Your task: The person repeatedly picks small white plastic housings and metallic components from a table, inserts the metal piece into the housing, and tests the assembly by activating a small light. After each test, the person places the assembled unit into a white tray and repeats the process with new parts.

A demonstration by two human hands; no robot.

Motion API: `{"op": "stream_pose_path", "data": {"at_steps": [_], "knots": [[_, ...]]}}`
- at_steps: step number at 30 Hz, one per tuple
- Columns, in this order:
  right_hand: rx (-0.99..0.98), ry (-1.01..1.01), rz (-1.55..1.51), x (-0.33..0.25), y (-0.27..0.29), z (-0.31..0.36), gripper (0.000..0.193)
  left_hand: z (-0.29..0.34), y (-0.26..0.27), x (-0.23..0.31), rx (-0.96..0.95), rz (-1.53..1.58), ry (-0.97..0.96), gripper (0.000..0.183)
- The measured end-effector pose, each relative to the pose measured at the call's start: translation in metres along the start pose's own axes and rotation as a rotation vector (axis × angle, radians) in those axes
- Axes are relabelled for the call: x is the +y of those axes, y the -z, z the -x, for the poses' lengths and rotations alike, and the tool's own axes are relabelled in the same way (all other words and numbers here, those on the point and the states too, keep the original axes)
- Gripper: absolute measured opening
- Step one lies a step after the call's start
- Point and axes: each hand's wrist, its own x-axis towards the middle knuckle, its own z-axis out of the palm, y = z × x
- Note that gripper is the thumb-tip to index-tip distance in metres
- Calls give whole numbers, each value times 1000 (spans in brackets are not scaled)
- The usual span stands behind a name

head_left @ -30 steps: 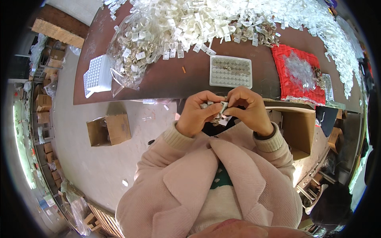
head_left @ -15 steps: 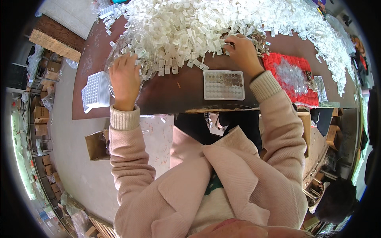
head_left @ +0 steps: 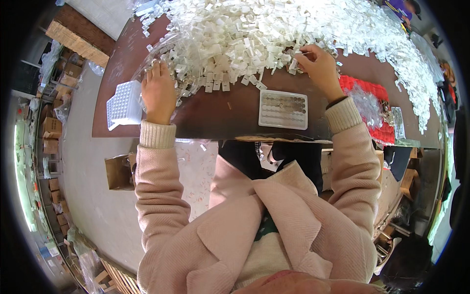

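Observation:
My left hand [head_left: 159, 95] lies at the near left side of a clear plastic bag [head_left: 190, 59] of small pieces, its fingers stretched forward and resting on it. At the near edge of the large heap, my right hand [head_left: 317, 68] pinches a small clear plastic piece [head_left: 293, 65] between thumb and fingers. The heap [head_left: 235, 36] consists of many small translucent rectangular pieces. Between my hands, nearer to me, sits a white compartment tray [head_left: 283, 121]; dull round discs fill part of its rows.
A stack of white gridded trays [head_left: 126, 103] stands left on the brown table [head_left: 210, 117]. To the right, a red quilted cloth [head_left: 379, 130] bears clear plastic bits and small metal parts. An open cardboard box [head_left: 119, 174] is on the floor. Another person [head_left: 399, 7] is at the far right.
My right hand has shifted slightly right and nearer, and a small clear piece now shows at its fingertips. My left hand's fingers have drawn closer together. The view has shifted a little.

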Motion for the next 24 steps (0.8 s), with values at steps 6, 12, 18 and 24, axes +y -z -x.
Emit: {"op": "stream_pose_path", "data": {"at_steps": [6,12,18,24], "knots": [[-41,-52,-529,-44,22,69,22,21,55,62,241,501,-72,42],[105,301,-487,-81,-27,152,29,87,78,179,-330,2389,396,33],[-229,347,-262,-69,-18,140,24,102,64,181,-253,2493,723,18],[94,299,399,13,-5,33,24,110,55,167,-266,2427,757,12]]}}
